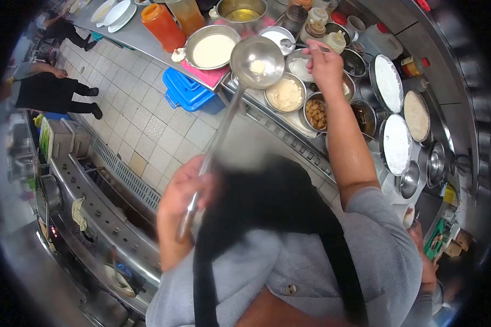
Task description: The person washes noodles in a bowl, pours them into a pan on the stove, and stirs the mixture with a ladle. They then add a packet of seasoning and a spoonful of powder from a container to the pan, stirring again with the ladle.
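Observation:
My left hand (184, 188) is closed around the long handle of a metal ladle (244, 71). The ladle's bowl is raised near the counter's corner, with a small pale heap in its middle. My right hand (324, 68) reaches over the seasoning bowls, fingers closed on the handle of a small spoon (287, 42). The spoon's tip overlaps a bowl of white seasoning (273, 35). Below the right hand sits another bowl of white grains (299, 66). A bowl of pale yellow powder (285, 94) and one of brown chunks (316, 113) stand nearer to me.
A pan of creamy liquid (213, 50), an orange-filled jar (162, 27) and a bowl of yellow oil (242, 14) share the counter. Big trays of white powder (396, 143) line the right. A blue lidded bin (191, 91) stands below. Two other people (43, 90) stand far left.

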Tool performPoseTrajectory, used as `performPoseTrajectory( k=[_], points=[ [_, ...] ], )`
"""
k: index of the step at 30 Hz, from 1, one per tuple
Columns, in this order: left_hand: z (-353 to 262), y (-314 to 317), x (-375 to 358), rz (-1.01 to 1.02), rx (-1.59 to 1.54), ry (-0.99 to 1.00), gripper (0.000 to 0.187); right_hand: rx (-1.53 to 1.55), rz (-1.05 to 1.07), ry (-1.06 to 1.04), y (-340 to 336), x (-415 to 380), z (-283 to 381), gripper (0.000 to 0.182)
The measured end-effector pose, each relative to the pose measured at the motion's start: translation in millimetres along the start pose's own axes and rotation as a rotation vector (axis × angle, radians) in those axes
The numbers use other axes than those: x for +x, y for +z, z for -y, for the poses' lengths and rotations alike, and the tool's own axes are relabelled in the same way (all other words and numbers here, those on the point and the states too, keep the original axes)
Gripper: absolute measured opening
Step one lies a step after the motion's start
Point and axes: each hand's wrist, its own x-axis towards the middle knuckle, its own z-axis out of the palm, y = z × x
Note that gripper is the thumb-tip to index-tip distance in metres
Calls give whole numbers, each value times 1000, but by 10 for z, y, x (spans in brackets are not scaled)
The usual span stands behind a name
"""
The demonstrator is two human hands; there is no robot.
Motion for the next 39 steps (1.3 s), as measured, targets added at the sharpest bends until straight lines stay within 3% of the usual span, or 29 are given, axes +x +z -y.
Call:
performPoseTrajectory(
  k=[2,4,9,14,20,23,26,29,33,37,39],
  points=[
    [-35,-13,-12,-75,34,32,47,4,26,-12,169,157,-151,30],
    [-86,-7,-16,-99,38,43,48,-143,20,-179,322,294,-313,29],
    [-164,-57,-27,-232,116,63,48,-234,93,-170,501,397,-391,28],
    [-234,-52,19,-260,138,90,47,146,55,144,526,394,-348,29],
    [-264,-75,133,-234,135,99,48,446,-58,262,324,394,-304,28],
    [-266,-51,241,-226,133,99,47,568,-12,300,181,380,-166,30],
    [-264,-7,362,-210,147,77,46,597,32,210,115,290,134,28],
    [-210,-36,456,-101,23,84,45,381,9,107,125,252,143,26],
    [-244,4,460,-100,41,80,44,127,23,45,236,265,-66,26],
    [-272,1,385,-210,120,83,44,3,43,-59,447,386,-342,26],
    [-271,-5,365,-243,150,93,43,-5,60,-4,486,391,-306,28]
  ],
)
